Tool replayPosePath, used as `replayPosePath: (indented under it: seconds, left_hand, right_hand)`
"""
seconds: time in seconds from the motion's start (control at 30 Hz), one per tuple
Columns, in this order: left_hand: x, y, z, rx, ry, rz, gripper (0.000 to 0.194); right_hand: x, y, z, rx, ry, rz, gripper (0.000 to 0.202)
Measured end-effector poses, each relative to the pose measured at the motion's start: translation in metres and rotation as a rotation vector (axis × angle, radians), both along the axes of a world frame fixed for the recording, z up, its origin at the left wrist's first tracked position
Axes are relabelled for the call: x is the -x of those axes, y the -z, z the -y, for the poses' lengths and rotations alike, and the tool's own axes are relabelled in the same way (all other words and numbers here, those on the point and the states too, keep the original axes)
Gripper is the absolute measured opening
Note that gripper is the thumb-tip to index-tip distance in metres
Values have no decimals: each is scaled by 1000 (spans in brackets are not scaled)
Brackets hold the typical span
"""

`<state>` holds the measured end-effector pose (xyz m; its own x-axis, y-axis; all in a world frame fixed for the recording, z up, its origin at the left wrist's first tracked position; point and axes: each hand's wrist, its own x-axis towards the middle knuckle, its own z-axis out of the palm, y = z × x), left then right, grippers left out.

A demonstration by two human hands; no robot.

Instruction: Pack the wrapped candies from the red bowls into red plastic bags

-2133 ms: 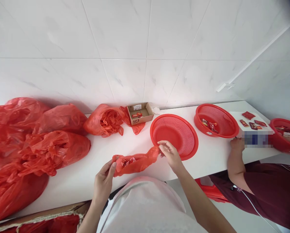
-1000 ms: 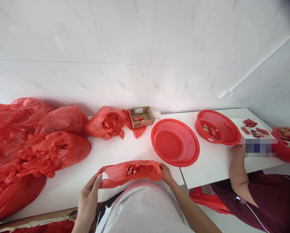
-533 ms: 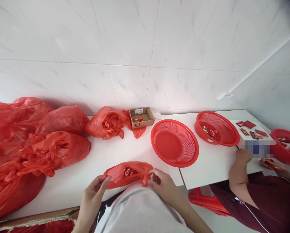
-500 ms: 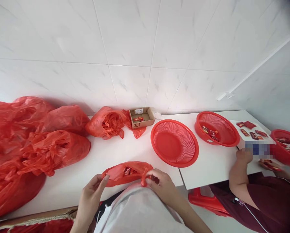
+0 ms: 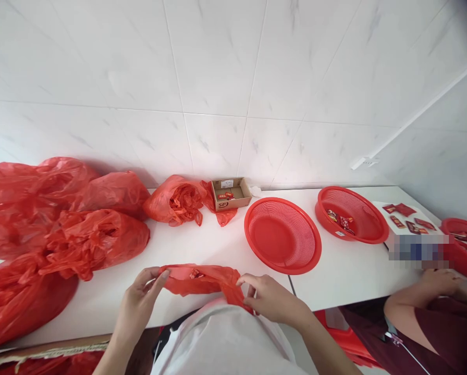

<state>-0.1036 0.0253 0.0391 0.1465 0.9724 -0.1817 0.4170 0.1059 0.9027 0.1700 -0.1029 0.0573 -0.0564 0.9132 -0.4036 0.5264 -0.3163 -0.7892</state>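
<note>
A thin red plastic bag (image 5: 213, 281) is stretched at the table's front edge, close to my body. Small red wrapped packets (image 5: 195, 273) show through its mouth; the bottom of the bag is hidden. My left hand (image 5: 142, 291) pinches the left end of the rim between thumb and fingers. On the other side, my right hand (image 5: 270, 297) grips the bunched right end, where some of the plastic hangs down below the fingers. Just beyond my right hand sits a red mesh basket (image 5: 276, 245) with nothing in it.
Filled red bags (image 5: 112, 239) crowd the left. A small cardboard box (image 5: 233, 202) with red packets stands by the wall. Farther right are a second red basket (image 5: 351, 229) holding packets, packets on a white surface (image 5: 432, 211), and a co-worker in a maroon sleeve (image 5: 444, 323).
My left hand has lifted slightly and moved left, pulling the bag's rim wider. The bag's right end now hangs looser under my right hand. The co-worker's arm has drawn back to the right.
</note>
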Motion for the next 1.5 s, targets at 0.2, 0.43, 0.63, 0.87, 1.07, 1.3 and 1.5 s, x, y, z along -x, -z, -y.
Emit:
replayPosePath:
  seconds: [0.2,0.43,0.63,0.87,1.07,1.3,1.5]
  left_hand:
    - [1,2,-1,-37,33,5,40]
    - [6,0,-2,-37,-7,118,35]
    - [-19,-26,-4,-42,310,331,50]
    - [-80,-64,-17,-79,671,155,41]
    - [-91,-65,-29,149,470,273,41]
    - [-92,-63,-26,321,477,349,45]
    - [-84,-71,-31,174,802,309,33]
  right_hand:
    - [5,1,-2,-91,-120,51,16]
    - [-21,-18,-21,-324,207,1,11]
    - [-15,-48,-44,-482,161,-11,12]
    - [27,-87,-78,-630,-85,-78,18]
    - [18,-61,-96,-693,49,-49,33]
    - [16,-41,-78,-629,180,-65,8]
    - [19,-65,-60,-590,6,-189,25]
